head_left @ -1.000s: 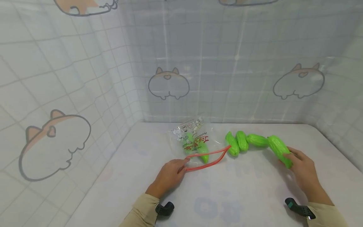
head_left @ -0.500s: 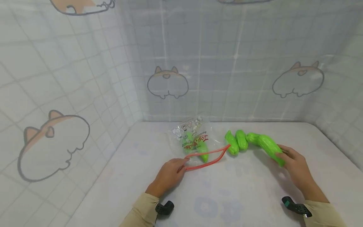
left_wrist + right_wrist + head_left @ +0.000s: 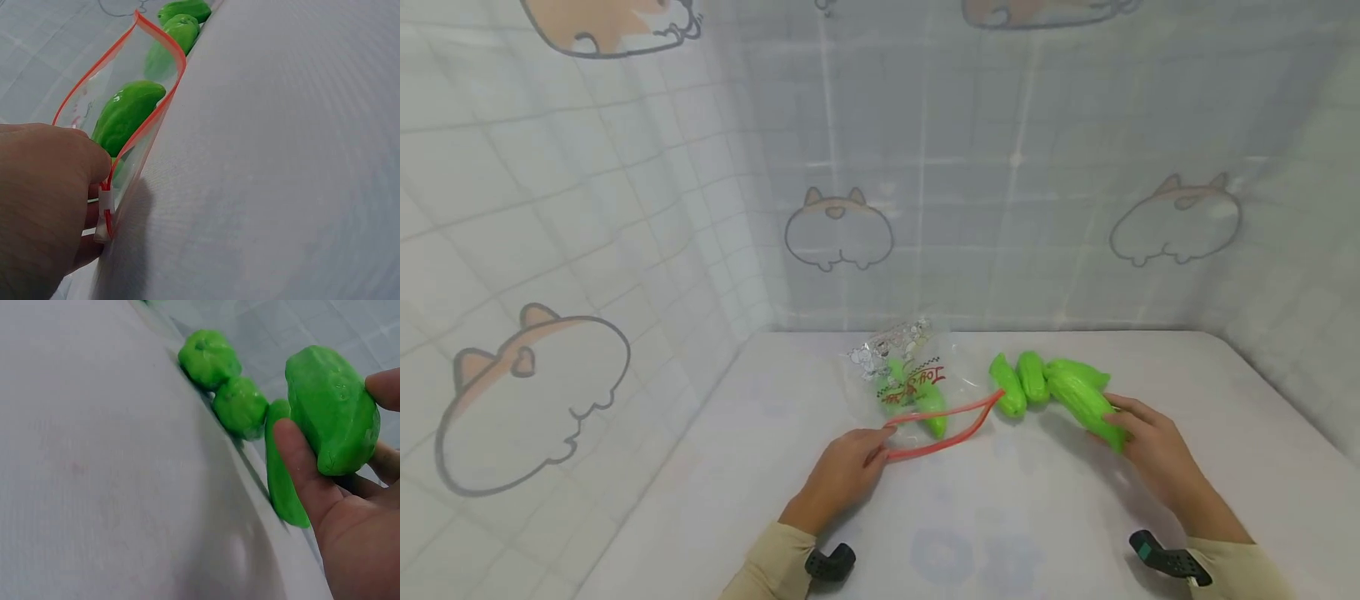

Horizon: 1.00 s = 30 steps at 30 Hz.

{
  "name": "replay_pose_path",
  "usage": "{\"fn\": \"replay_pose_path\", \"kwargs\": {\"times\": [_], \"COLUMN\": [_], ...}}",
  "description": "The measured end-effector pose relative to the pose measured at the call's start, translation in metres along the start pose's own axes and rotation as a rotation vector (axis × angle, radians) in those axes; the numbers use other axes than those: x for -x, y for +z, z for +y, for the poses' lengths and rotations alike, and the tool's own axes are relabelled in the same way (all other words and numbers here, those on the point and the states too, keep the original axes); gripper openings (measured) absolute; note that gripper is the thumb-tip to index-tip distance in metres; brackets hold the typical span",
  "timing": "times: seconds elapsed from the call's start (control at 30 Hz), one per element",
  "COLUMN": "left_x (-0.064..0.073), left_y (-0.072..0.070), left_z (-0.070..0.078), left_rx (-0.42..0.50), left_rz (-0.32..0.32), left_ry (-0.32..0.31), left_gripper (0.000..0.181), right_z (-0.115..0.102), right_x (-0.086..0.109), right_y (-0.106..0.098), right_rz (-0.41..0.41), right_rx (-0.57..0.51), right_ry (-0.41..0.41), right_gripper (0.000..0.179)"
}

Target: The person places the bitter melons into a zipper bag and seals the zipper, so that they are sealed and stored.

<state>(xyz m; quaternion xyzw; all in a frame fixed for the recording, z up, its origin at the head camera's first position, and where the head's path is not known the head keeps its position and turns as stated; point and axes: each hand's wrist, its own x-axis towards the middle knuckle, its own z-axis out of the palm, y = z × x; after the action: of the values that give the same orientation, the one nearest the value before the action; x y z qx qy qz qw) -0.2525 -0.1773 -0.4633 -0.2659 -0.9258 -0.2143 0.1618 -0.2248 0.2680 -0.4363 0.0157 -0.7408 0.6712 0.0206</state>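
My left hand [image 3: 846, 467] pinches one corner of a clear zip bag [image 3: 887, 342], beside its white slider [image 3: 105, 206]. The bag lies with its red-edged mouth spread toward me, and green gourd-like vegetables [image 3: 128, 115] show inside through the printed plastic. In my right hand [image 3: 1157, 454] is a bright green, ridged, gourd-like vegetable [image 3: 331, 409], gripped between thumb and fingers and raised over the table. It overlaps a similar gourd [image 3: 284, 475] lying behind it. Two more gourds, one [image 3: 1033, 377] beside another [image 3: 1008, 387], lie between that one and the bag's mouth.
A white table [image 3: 1000, 508] spreads under both hands. Pale tiled-pattern curtains [image 3: 925, 167] with cartoon dog drawings hang behind and at the sides, meeting the table's back edge. Black straps with devices [image 3: 1168, 560] sit at both wrists.
My right hand has carried its gourd to the left, so it now overlaps the rightmost lying gourd. The left hand keeps its hold on the bag's corner.
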Motion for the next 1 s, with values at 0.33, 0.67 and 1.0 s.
{"fn": "replay_pose_path", "kwargs": {"times": [0.33, 0.67, 1.0], "left_x": [0.0, 0.0, 0.003], "left_y": [-0.001, 0.001, -0.001], "left_z": [-0.004, -0.001, 0.0], "left_rx": [0.004, 0.009, 0.007], "left_rz": [0.033, 0.02, 0.013], "left_ry": [0.026, 0.046, 0.011], "left_gripper": [0.035, 0.034, 0.035], "right_z": [-0.01, -0.01, -0.01], "right_x": [0.0, 0.005, 0.005], "right_y": [0.015, 0.029, 0.037], "right_rz": [-0.077, -0.162, -0.217], "right_rx": [0.048, 0.168, 0.101], "right_ry": [-0.003, 0.045, 0.008], "right_gripper": [0.057, 0.055, 0.051]}}
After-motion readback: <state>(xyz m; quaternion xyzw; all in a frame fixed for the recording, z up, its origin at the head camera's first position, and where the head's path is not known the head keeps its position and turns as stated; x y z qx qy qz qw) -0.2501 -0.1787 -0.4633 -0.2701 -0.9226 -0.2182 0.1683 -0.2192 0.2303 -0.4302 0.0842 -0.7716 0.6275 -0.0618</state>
